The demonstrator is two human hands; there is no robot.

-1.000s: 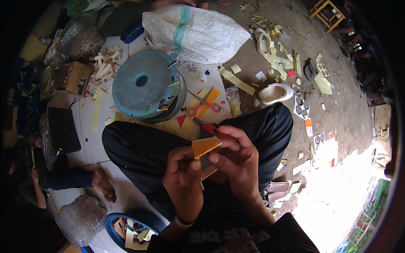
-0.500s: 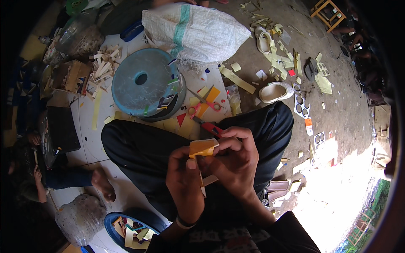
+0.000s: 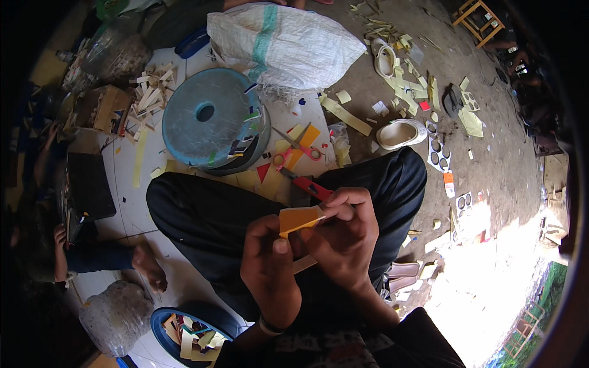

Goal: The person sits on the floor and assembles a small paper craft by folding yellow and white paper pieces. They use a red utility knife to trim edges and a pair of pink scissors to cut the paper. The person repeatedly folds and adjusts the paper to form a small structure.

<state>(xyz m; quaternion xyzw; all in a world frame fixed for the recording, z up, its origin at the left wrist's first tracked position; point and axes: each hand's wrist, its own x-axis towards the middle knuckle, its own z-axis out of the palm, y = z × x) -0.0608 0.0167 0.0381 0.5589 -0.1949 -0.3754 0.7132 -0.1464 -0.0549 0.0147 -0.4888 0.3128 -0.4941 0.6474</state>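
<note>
Above my lap, my left hand (image 3: pixel 270 276) pinches a small orange-yellow piece of paper or card (image 3: pixel 300 219) between thumb and fingers. My right hand (image 3: pixel 350 242) is closed at the piece's right edge, its fingertips on it. A pale flat strip (image 3: pixel 305 264) shows between my palms below the piece; whether the two are joined I cannot tell. Just past my fingers lies a red-handled cutter (image 3: pixel 310 186). Beyond it are red-handled scissors (image 3: pixel 299 147) with open blades and a red paper triangle (image 3: pixel 263 173).
A round blue-grey tub (image 3: pixel 184 122) stands ahead, with a white woven sack (image 3: pixel 294 46) behind it. Wood offcuts (image 3: pixel 147 101) lie at far left. A blue basin (image 3: pixel 161 334) of scraps sits at lower left, near another person's foot (image 3: pixel 149 270). White shoes (image 3: pixel 402 134) and paper scraps lie at right.
The orange-yellow piece has tilted and shifted slightly right, its face flatter toward me. My right fingers have moved along its edge. At left, the other person's hands have shifted.
</note>
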